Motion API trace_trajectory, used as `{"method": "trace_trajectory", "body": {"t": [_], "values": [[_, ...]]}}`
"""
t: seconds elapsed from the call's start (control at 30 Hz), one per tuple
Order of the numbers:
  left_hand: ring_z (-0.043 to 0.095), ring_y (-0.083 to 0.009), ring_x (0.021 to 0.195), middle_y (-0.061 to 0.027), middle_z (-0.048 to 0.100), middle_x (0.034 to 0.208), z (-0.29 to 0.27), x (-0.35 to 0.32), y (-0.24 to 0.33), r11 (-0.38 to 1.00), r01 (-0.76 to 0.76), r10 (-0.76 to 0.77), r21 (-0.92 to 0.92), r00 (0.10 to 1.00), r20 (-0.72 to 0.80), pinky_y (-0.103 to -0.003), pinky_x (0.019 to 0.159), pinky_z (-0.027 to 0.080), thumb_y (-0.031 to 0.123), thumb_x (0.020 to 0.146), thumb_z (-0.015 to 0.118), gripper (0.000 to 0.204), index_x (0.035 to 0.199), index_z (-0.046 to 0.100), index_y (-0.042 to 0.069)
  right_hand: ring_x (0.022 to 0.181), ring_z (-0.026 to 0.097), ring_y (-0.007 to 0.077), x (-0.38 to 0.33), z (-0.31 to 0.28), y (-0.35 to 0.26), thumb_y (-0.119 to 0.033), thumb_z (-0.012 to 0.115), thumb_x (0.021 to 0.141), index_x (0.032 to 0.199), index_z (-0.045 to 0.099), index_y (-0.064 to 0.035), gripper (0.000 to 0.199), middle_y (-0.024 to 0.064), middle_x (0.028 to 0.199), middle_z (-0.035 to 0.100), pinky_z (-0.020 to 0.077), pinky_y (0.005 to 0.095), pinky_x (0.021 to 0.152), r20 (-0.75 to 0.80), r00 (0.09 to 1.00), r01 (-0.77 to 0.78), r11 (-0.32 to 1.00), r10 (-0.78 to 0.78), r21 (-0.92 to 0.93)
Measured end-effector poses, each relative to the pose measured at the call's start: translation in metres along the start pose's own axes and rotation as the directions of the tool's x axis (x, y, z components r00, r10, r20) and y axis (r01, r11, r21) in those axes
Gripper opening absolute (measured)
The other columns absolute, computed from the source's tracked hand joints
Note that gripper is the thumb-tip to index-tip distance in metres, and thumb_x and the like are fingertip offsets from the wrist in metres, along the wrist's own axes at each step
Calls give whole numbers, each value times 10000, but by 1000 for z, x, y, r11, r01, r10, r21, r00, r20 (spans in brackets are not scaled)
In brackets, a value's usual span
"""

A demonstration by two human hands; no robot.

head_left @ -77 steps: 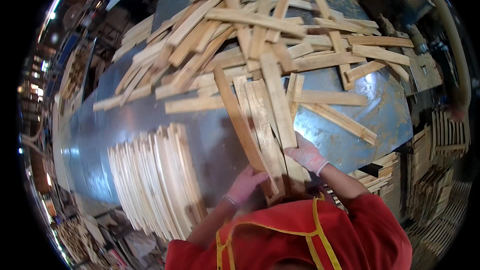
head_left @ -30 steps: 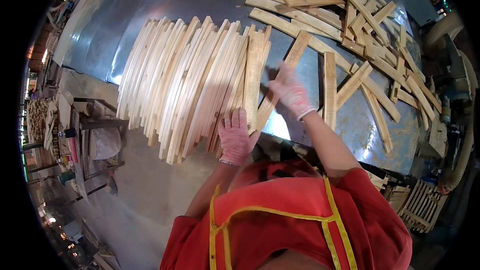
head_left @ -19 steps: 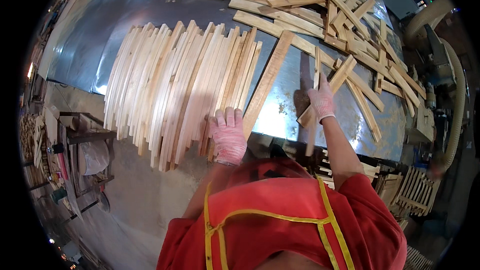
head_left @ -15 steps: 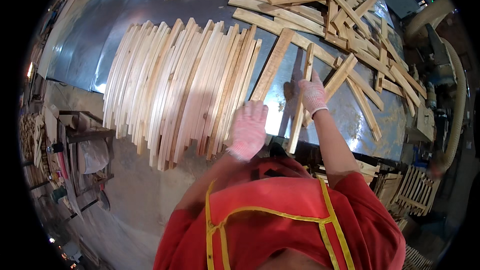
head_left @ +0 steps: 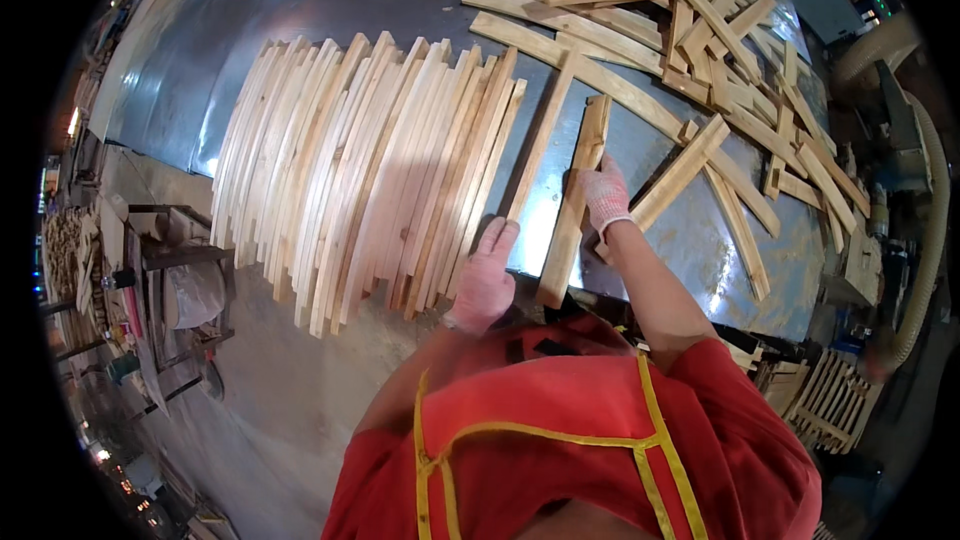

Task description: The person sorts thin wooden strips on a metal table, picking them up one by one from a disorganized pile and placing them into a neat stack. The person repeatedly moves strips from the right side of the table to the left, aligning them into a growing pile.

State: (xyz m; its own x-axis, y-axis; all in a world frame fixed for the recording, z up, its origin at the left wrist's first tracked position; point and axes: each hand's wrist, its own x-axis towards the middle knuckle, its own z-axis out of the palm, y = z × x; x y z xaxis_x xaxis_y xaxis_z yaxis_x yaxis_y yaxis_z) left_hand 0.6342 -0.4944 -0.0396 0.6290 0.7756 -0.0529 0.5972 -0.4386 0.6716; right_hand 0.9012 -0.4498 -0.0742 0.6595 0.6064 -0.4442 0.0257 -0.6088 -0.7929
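My right hand, in a whitish-pink knit glove, is closed on the right edge of a wooden plank. The plank's broad face is turned up, and its near end reaches past the table edge. My left hand, gloved alike, has its fingers closed at the near end of a narrower-looking wooden strip, which stands on edge; its thumb side is partly hidden. Just left of that hand lies a row of many strips, set side by side with uneven ends jutting over the table's front edge.
A jumbled heap of wooden strips covers the far right of the metal table. One loose strip slants right of my right hand. A ribbed hose hangs at far right; a small stand is on the floor at left.
The strip by my left hand has tipped from flat onto its edge. In my right hand the plank has rolled to show its broad face and shifted left. My left hand has drawn slightly nearer.
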Motion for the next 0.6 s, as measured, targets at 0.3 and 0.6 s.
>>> {"method": "trace_trajectory", "body": {"t": [0.3, 0.6], "values": [[405, -229, 1542, -98, 436, 1669, -71, -14, 40, 346, 226, -261, -911, 955, 138, -355, 1252, 333, -134, 838, 498, 882, 1680, 328, 63, 1313, 630, 360, 12, 61, -18, -298, 738, 903, 1493, 544, -21, 680, 269, 1409, 646, 498, 414, 1091, 532, 645, 668, 743, -548, -45], [562, -472, 1332, -231, 465, 1593, -23, -58, 37, 946, 5, -15, -324, 999, -30, -426, 1120, 490, -77, 811, 515, 680, 1476, 573, 56, 1289, 584, 472, 0, -115, 44, -266, 794, 812, 1524, 454, -27, 824, 270, 1532, 477, 455, 524, 1136, -505, 782, -46, 774, -365, -631]]}}
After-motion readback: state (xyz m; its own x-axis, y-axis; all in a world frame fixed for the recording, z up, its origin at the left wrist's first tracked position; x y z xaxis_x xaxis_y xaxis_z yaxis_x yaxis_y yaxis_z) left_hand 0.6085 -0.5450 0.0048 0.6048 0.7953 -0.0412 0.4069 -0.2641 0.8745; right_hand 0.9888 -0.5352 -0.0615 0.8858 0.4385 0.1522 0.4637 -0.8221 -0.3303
